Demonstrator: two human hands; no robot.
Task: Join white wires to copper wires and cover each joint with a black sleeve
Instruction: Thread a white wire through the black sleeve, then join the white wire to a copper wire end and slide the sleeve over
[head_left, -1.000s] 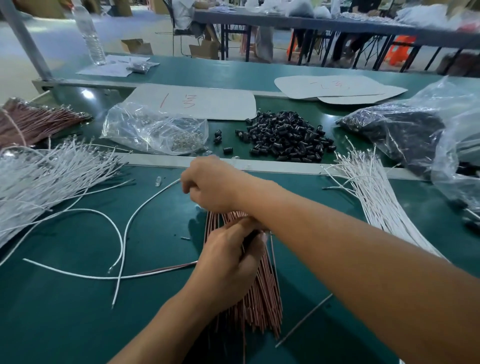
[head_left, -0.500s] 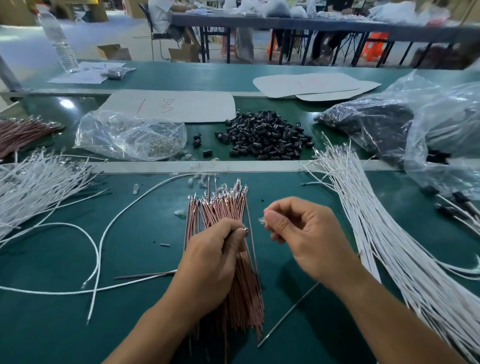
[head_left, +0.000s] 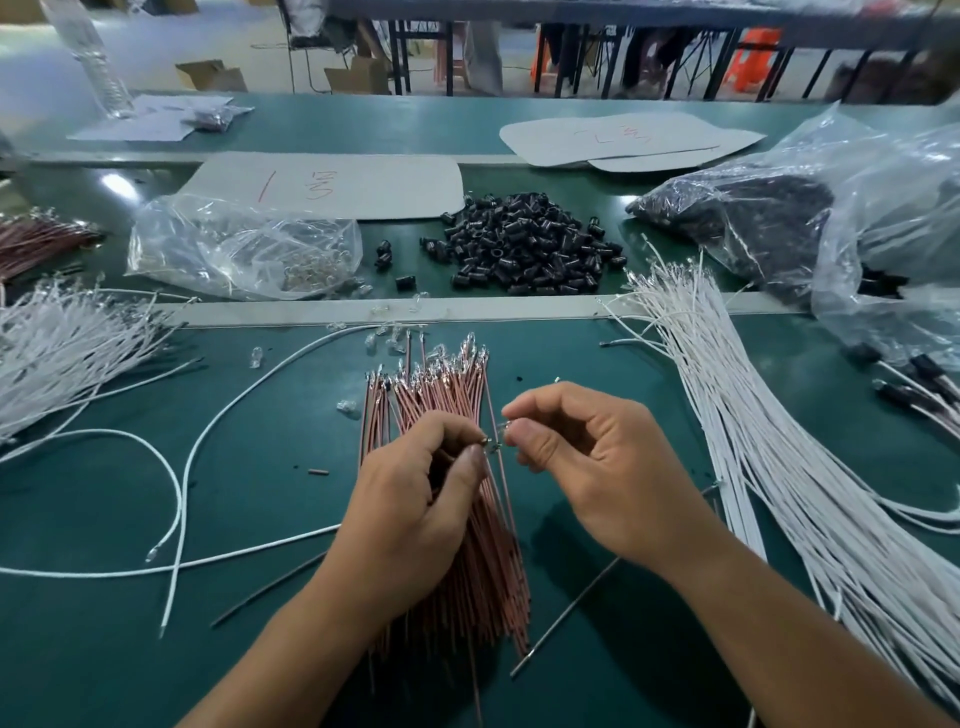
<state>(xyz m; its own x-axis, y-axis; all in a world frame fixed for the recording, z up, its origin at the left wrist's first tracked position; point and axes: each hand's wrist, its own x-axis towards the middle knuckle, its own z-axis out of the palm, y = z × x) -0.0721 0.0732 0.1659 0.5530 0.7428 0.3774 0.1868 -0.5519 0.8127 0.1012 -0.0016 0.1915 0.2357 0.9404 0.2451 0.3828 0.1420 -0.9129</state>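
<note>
A bundle of copper wires (head_left: 441, 395) lies on the green mat in front of me, its tipped ends pointing away. My left hand (head_left: 415, 509) pinches the tip of one copper wire above the bundle. My right hand (head_left: 587, 462) pinches a small clear connector right against that tip, fingers curled. White wires (head_left: 753, 467) fan out in a long pile on the right, and another white pile (head_left: 62, 348) lies at the left. A heap of black sleeves (head_left: 524, 244) sits beyond the metal strip.
A clear bag of small metal parts (head_left: 244, 249) lies at back left and big plastic bags (head_left: 831, 218) at back right. Loose white wires (head_left: 182, 467) curve across the mat on the left. Cardboard sheets (head_left: 337, 182) and a water bottle (head_left: 98, 67) stand farther back.
My right hand came back from over the wire tips to the right, then closed in on my left hand's wire tip. The camera view shifted left and closer.
</note>
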